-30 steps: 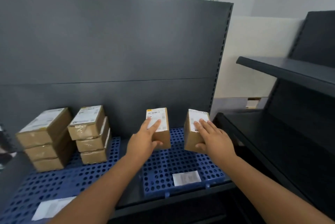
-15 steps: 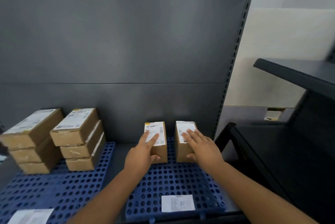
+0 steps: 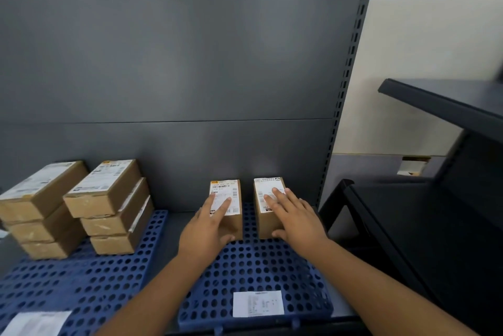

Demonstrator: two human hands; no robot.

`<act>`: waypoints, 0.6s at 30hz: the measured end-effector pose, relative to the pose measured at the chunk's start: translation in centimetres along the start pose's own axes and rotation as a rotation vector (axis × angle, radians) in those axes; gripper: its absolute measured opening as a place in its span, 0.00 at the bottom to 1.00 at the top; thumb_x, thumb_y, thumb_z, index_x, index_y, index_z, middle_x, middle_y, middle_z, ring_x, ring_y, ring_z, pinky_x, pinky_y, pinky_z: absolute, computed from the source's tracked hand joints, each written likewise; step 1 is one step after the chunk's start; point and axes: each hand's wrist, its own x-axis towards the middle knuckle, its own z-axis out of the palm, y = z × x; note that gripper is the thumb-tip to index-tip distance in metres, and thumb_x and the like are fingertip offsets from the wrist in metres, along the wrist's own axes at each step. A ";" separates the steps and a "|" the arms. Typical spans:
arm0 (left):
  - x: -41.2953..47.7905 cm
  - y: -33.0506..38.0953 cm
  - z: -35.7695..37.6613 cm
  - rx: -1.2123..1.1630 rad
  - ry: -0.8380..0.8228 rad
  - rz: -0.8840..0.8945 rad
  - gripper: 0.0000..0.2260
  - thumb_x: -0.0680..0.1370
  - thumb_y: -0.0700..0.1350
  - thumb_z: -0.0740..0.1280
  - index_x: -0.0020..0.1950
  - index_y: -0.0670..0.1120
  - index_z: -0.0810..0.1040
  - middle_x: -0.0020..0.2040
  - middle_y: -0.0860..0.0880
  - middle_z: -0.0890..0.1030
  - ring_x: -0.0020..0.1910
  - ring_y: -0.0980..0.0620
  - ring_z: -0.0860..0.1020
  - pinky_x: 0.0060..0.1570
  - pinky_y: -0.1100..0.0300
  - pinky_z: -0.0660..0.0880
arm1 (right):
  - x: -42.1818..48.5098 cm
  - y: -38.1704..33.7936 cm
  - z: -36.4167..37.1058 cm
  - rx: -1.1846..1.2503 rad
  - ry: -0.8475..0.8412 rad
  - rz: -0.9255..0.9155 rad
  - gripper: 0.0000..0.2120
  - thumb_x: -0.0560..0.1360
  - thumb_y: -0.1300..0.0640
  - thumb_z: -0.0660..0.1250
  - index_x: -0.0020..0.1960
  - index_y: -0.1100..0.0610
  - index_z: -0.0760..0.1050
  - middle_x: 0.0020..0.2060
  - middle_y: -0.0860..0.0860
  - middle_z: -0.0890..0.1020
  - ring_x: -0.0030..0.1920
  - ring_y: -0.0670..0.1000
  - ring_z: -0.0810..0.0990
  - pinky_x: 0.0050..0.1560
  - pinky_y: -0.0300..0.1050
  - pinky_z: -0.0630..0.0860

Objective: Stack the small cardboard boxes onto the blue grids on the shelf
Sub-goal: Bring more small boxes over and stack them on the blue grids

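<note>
Two small cardboard boxes with white labels stand side by side at the back of the right blue grid, close to the grey back panel. My left hand holds the left box: fingers lie across its label and the thumb wraps its front face. In the same way, my right hand holds the right box. A narrow gap separates the boxes.
On the left blue grid stand two stacks of three larger boxes, one stack beside the other. White paper labels lie at the grids' front edges. A black shelf unit stands to the right.
Both hands moved the two boxes closer together and back toward the panel; the boxes now sit upright and nearly parallel. The camera view shifted to the left.
</note>
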 end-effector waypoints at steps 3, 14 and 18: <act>-0.6 0.1 -0.7 0.059 0.081 0.054 0.40 0.71 0.66 0.69 0.78 0.61 0.54 0.80 0.48 0.54 0.78 0.42 0.52 0.74 0.45 0.58 | -0.9 -0.4 -0.4 0.002 0.023 0.020 0.40 0.76 0.41 0.63 0.78 0.43 0.41 0.79 0.45 0.44 0.78 0.51 0.40 0.75 0.54 0.47; -2.1 6.7 -4.2 -0.027 0.257 0.449 0.36 0.69 0.64 0.73 0.73 0.54 0.69 0.74 0.45 0.69 0.76 0.39 0.59 0.70 0.38 0.63 | -10.3 -1.7 -3.8 -0.023 0.175 0.276 0.35 0.77 0.34 0.54 0.78 0.43 0.45 0.79 0.45 0.49 0.78 0.50 0.45 0.74 0.52 0.52; -4.0 12.0 -3.5 -0.118 0.234 0.693 0.34 0.71 0.64 0.71 0.74 0.53 0.70 0.73 0.46 0.71 0.74 0.40 0.64 0.69 0.40 0.64 | -17.3 -1.6 -5.0 -0.061 0.189 0.457 0.34 0.77 0.35 0.55 0.78 0.44 0.48 0.78 0.45 0.52 0.78 0.49 0.46 0.73 0.51 0.54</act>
